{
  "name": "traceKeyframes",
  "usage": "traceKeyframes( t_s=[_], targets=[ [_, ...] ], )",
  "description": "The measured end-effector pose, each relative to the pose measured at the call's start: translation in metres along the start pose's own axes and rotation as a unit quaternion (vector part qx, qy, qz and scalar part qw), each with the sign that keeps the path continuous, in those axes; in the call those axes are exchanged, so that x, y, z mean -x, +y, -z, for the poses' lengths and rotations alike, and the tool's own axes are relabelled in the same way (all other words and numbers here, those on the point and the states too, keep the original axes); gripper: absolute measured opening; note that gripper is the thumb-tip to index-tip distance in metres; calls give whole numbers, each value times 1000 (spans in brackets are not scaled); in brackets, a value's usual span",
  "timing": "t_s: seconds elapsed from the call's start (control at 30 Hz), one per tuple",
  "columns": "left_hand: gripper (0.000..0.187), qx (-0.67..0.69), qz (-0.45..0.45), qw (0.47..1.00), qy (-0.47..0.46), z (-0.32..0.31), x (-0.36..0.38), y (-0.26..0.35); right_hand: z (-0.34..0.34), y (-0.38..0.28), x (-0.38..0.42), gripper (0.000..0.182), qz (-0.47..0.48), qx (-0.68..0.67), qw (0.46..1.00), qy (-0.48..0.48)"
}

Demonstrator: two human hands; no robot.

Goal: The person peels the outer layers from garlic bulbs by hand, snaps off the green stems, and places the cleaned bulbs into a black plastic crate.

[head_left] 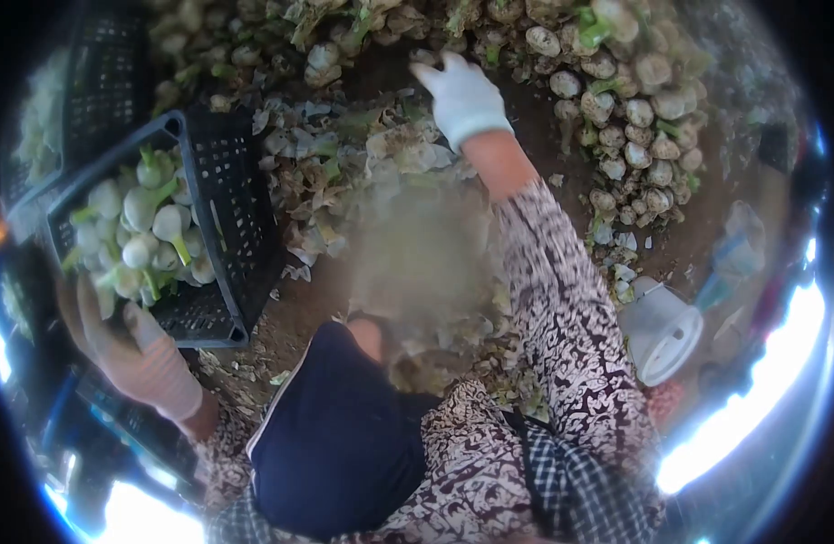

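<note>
My right hand (469, 98), in a white glove, reaches out to the near edge of a large heap of soil-stained, onion-like bulbs (641, 112). Its fingers are apart, with the fingertips right at one of the bulbs (423, 57). Over at the left, my left hand (131, 352), also gloved, is spread beside the near corner of a black plastic crate (242, 227). Nothing shows in that hand. Inside the crate lie many clean white bulbs (140, 208) with short green stems.
Peeled skins and leaves (322, 172) litter the ground between crate and heap. A second black crate (104, 86) stands behind the first. A white bucket (664, 334) is at my right, near a clear plastic bag (739, 240). My knee (331, 426) is in front; a blur covers the middle.
</note>
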State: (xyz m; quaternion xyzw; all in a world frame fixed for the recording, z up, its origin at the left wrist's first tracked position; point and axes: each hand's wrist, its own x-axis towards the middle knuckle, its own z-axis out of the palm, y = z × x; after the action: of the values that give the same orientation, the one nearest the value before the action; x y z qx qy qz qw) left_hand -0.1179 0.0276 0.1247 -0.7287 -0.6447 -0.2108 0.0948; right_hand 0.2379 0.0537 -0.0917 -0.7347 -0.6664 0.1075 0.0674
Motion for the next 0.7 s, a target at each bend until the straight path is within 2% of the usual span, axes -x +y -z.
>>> traceKeyframes(
  t_s=[0.07, 0.1, 0.13, 0.17, 0.2, 0.27, 0.3, 0.33, 0.37, 0.4, 0.43, 0.47, 0.5, 0.6, 0.63, 0.7],
  targets=[
    [48, 192, 3, 980, 45, -20, 17, 6, -24, 10, -30, 32, 51, 102, 992, -59],
    [50, 287, 6, 955, 70, -29, 24, 15, -43, 16, -36, 30, 56, 88, 992, -68],
    [51, 317, 41, 947, -38, -28, 27, 31, -54, 22, -44, 28, 63, 75, 993, -74],
    [47, 338, 15, 933, -119, -28, 31, 45, -43, 18, -48, 26, 58, 74, 988, -123],
    [45, 355, -56, 914, -189, -39, 29, 50, -65, 19, -57, 32, -85, -48, 985, -145],
    [45, 389, -23, 888, -244, -66, 35, 70, -20, -4, -26, 36, -76, -142, 981, -111],
    [51, 426, -33, 868, -253, -86, 41, 72, 1, -16, -10, 42, -99, -366, 917, -127],
    [60, 471, 66, 824, -309, -100, 45, 84, 14, -27, 9, 50, -120, -570, 801, -141],
    [68, 455, 37, 813, -361, -110, 42, 85, 15, -40, 32, 52, -135, -728, 650, -172],
    [69, 502, 51, 787, -354, -124, 53, 84, 19, -53, 55, 53, -123, -794, 566, -183],
    [69, 552, 97, 738, -376, -119, 48, 93, 24, -66, 78, 55, -115, -850, 475, -198],
    [68, 596, 145, 684, -395, -112, 46, 99, 43, -74, 89, 58, -132, -832, 498, -202],
    [66, 577, 126, 705, -393, -113, 51, 94, 63, -82, 99, 60, -150, -815, 521, -207],
    [61, 525, 30, 775, -351, -117, 60, 87, 71, -81, 110, 64, -167, -819, 523, -170],
    [59, 502, -18, 802, -324, -113, 58, 89, 71, -86, 112, 67, -133, -750, 633, -137],
    [57, 478, -82, 839, -246, -113, 61, 92, 72, -96, 117, 66, -136, -769, 617, -96]
  ],
)
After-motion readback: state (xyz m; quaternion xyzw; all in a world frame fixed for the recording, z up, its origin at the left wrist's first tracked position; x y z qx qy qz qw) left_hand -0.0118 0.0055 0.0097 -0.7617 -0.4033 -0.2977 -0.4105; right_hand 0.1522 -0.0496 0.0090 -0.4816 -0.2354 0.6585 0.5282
